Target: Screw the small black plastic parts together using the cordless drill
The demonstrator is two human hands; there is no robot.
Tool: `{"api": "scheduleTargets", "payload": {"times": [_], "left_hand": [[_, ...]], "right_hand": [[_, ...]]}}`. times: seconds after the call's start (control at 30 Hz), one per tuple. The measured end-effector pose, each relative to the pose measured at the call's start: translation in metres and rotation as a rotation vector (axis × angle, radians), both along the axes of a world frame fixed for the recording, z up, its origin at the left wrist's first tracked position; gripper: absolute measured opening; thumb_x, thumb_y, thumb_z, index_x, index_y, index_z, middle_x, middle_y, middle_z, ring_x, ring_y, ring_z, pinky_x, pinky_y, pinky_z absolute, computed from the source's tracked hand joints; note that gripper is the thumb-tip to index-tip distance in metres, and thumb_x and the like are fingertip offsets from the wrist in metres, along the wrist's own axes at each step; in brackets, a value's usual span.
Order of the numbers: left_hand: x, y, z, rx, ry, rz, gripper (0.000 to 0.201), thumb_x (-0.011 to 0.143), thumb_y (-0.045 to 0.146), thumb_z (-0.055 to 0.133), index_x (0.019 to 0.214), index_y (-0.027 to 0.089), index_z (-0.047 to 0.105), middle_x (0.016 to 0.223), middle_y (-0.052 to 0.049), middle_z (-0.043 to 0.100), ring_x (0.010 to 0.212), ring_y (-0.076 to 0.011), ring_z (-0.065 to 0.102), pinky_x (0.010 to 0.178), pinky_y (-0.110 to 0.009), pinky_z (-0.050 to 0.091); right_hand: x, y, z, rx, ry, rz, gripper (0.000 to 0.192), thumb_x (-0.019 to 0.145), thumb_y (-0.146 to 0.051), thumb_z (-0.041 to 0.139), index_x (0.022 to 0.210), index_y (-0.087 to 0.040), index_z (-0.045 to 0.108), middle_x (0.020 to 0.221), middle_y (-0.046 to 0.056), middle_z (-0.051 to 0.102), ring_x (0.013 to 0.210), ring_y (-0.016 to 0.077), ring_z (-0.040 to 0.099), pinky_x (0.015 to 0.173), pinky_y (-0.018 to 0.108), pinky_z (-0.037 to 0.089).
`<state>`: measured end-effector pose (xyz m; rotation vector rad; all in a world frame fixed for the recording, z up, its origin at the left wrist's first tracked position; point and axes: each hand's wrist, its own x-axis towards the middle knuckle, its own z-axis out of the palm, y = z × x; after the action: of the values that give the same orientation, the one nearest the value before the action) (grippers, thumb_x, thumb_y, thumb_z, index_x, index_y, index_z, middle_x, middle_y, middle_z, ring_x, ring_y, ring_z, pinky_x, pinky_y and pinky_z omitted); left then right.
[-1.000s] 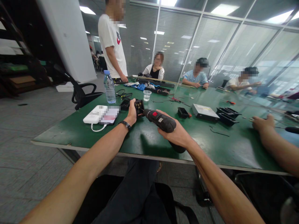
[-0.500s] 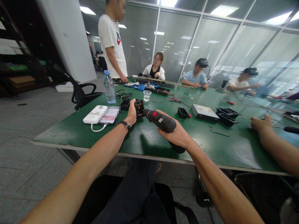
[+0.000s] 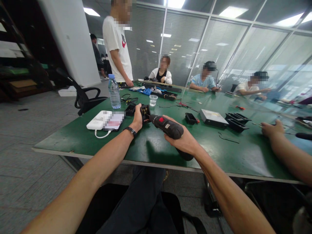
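My left hand (image 3: 137,119) is closed round a small black box-like housing (image 3: 145,113), whose open side faces right and shows brass-coloured parts within. In my right hand (image 3: 182,138) is a black cordless drill (image 3: 168,126) with a red patch on its body. The drill points left, its tip at the open side of the housing; whether the bit touches anything inside is too small to tell. Just behind my left hand lies another black part (image 3: 130,110) on the green table (image 3: 97,149).
A water bottle (image 3: 114,91), a clear plastic cup (image 3: 153,100) and a white power bank (image 3: 99,119) with a cable stand near my left hand. Rightward lie black trays (image 3: 236,122) and a silver-topped box (image 3: 214,117). A co-worker's hand (image 3: 273,129) rests at the right.
My hands, the drill and the housing hold nearly the same position. Far across the table, a seated person's hand has shifted, and someone has appeared in the background at left.
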<state>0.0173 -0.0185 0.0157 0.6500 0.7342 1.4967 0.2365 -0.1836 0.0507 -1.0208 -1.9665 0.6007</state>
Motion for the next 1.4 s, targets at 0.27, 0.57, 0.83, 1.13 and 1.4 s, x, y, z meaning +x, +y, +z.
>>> {"api": "scheduleTargets", "payload": {"times": [0.27,0.57,0.83,1.13,1.4], "left_hand": [[0.0008,-0.0026,0.0014,-0.003,0.004,0.005,0.047,0.111,0.059,0.057,0.088,0.020,0.072,0.076,-0.008,0.078,0.075,-0.0254,0.082,0.064,-0.031,0.065],[-0.0003,-0.0012,0.0006,0.009,0.012,-0.004,0.047,0.113,0.055,0.052,0.091,0.019,0.072,0.077,-0.008,0.079,0.077,-0.0250,0.083,0.068,-0.030,0.066],[-0.0017,0.0031,-0.0048,0.009,0.036,0.003,0.045,0.106,0.062,0.060,0.096,0.020,0.074,0.078,-0.008,0.079,0.072,-0.0256,0.081,0.058,-0.029,0.059],[-0.0017,0.0019,-0.0036,0.002,0.047,0.015,0.047,0.109,0.059,0.056,0.092,0.019,0.074,0.073,-0.007,0.075,0.067,-0.0240,0.077,0.056,-0.028,0.058],[-0.0026,0.0026,-0.0052,0.010,0.028,0.013,0.044,0.107,0.060,0.061,0.093,0.020,0.073,0.075,-0.006,0.075,0.070,-0.0234,0.078,0.061,-0.029,0.062]], "right_hand": [[-0.0017,-0.0010,0.0005,-0.007,0.025,-0.001,0.090,0.085,-0.022,0.074,0.173,-0.013,0.059,0.134,0.011,0.086,0.102,0.0228,0.079,0.100,0.038,0.062],[-0.0008,-0.0007,0.0008,0.005,0.007,-0.003,0.088,0.086,-0.020,0.075,0.173,-0.015,0.059,0.142,0.012,0.085,0.127,0.0280,0.080,0.115,0.042,0.062],[-0.0013,-0.0010,-0.0013,0.031,0.011,-0.008,0.087,0.086,-0.017,0.075,0.172,-0.019,0.061,0.138,0.010,0.087,0.138,0.0300,0.078,0.123,0.046,0.060],[-0.0012,0.0002,0.0001,0.021,0.006,0.009,0.088,0.086,-0.018,0.074,0.173,-0.016,0.059,0.142,0.014,0.085,0.138,0.0310,0.079,0.123,0.049,0.060],[-0.0010,-0.0001,-0.0013,0.017,0.012,0.005,0.088,0.086,-0.018,0.074,0.173,-0.019,0.059,0.137,0.012,0.087,0.139,0.0321,0.078,0.126,0.051,0.059]]}}
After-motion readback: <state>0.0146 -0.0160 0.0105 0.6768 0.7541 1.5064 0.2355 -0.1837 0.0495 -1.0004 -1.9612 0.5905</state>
